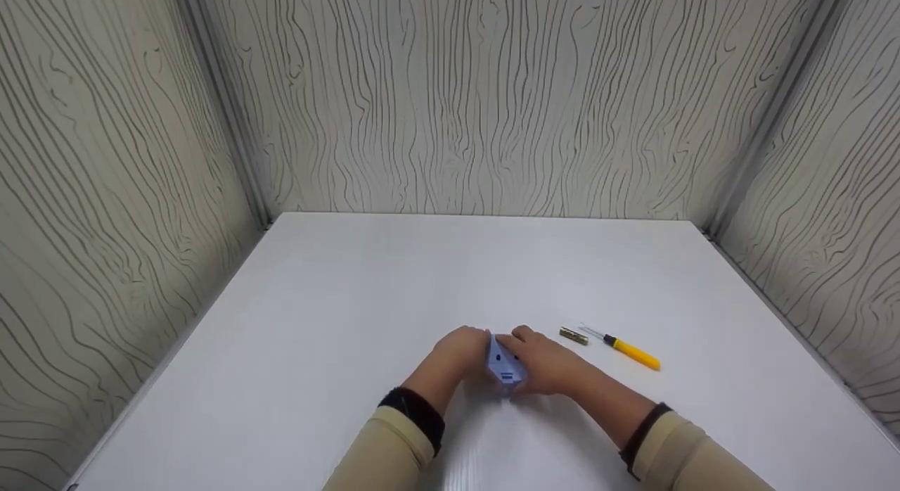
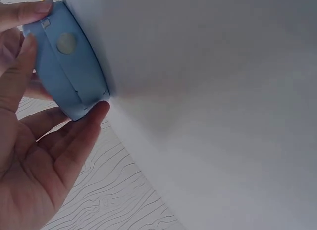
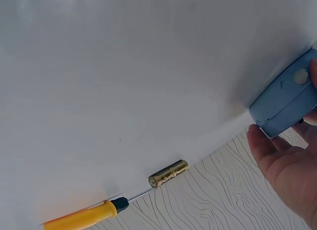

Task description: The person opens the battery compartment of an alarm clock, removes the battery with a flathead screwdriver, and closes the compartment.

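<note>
A small blue plastic case stands on the white table between both hands. Dark holes and a slot mark its upper face. On its side, in the left wrist view, a seam runs lengthwise beside a pale round button. My left hand holds the case from the left, thumb and fingers around its end. From the right, my right hand grips the opposite side, its fingertips at the lower corner in the right wrist view. The palms hide part of the case.
To the right of the hands lies a gold-and-black cylindrical battery. Beside it is a screwdriver with a yellow handle, its metal shaft pointing toward the battery. Wood-grain patterned walls enclose the white table at the back and sides.
</note>
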A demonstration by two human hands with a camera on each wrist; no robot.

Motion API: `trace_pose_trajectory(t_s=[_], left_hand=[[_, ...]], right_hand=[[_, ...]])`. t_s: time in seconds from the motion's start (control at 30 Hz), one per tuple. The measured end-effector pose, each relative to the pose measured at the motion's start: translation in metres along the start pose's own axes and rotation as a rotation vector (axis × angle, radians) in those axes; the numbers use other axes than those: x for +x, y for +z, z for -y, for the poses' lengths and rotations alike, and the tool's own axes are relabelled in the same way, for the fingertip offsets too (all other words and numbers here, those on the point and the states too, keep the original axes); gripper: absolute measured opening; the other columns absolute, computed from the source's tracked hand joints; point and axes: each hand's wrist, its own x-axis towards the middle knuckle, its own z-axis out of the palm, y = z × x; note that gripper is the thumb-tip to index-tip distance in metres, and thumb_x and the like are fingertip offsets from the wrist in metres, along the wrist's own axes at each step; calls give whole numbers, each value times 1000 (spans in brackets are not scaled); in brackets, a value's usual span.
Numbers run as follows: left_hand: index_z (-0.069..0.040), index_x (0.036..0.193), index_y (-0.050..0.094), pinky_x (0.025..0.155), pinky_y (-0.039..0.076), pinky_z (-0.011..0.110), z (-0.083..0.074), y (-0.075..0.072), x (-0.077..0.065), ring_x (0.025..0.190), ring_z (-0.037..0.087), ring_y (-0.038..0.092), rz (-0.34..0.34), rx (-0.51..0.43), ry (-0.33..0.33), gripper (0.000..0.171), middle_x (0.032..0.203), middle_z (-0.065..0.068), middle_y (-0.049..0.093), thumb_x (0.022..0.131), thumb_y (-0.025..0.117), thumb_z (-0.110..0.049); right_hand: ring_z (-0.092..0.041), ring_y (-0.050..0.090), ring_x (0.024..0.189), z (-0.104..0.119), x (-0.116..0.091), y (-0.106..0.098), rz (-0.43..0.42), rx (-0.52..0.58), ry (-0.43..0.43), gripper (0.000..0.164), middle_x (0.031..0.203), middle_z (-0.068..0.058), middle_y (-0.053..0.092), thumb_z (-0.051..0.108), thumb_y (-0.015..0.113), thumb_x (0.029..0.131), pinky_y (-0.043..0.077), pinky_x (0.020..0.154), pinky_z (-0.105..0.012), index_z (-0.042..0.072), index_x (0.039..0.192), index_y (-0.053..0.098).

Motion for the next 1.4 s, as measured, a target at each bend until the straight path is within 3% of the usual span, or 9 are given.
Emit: trace_pose_trajectory(t_s=[0.2,0.3,0.43,0.6,0.73,0.93,1.03,1.2,1.4], left_hand=[[-16,135,45,97,41,33,2,2,-1,116,20,50,-8,39,36,65,122,5,58,79,70,-33],[-19,141,35,100,38,34,3,3,-2,123,21,45,9,0,61,79,130,4,52,75,74,-36],[-26,146,18,103,35,37,7,5,-4,128,21,38,23,-100,87,109,140,1,43,60,84,-37],[-38,145,3,100,37,41,13,6,-5,130,24,36,-53,-140,133,120,146,0,31,58,86,-30],[-34,146,10,97,41,40,15,1,-5,126,24,41,-185,-131,181,106,144,2,35,68,81,-24],[-23,125,46,92,45,31,16,-8,-6,108,15,55,-319,-143,273,52,119,-2,55,80,71,-18],[-22,115,51,90,47,28,17,-9,-5,98,11,57,-328,-141,290,43,107,-5,58,78,72,-16],[-21,113,54,89,47,28,20,-10,-2,95,10,57,-314,-198,275,43,103,-5,60,76,74,-18],[-19,116,54,90,48,33,24,-10,5,99,14,58,-279,-384,170,43,108,-3,62,77,73,-17]], right_hand=[[-23,45,111,-5,2,-1,11,51,-3,89,127,-11,41,41,78,67,42,93,-43,16,140,35],[-21,46,108,-9,1,-2,7,57,1,89,126,-10,43,40,79,66,43,92,-41,14,139,37],[-18,47,102,-13,-1,-7,7,106,15,85,120,-6,45,39,79,67,45,88,-39,14,138,41],[-17,46,99,-15,-3,-19,-5,217,63,79,120,-4,48,39,77,69,45,87,-40,17,137,42],[-19,47,101,-19,-5,-29,1,317,61,76,125,-6,49,43,73,72,44,89,-42,18,137,43],[-25,48,102,-27,-8,-34,46,522,38,68,128,-7,49,42,70,75,46,85,-43,21,135,45],[-25,48,102,-33,-8,-33,85,627,4,64,124,-6,50,41,67,78,47,82,-39,21,135,46],[-27,45,109,-40,-6,-30,117,775,-46,57,126,-9,48,39,60,83,45,88,-38,20,134,46],[-32,42,117,-39,0,-32,13,870,-10,53,135,-11,40,40,54,87,39,98,-46,18,135,42]])
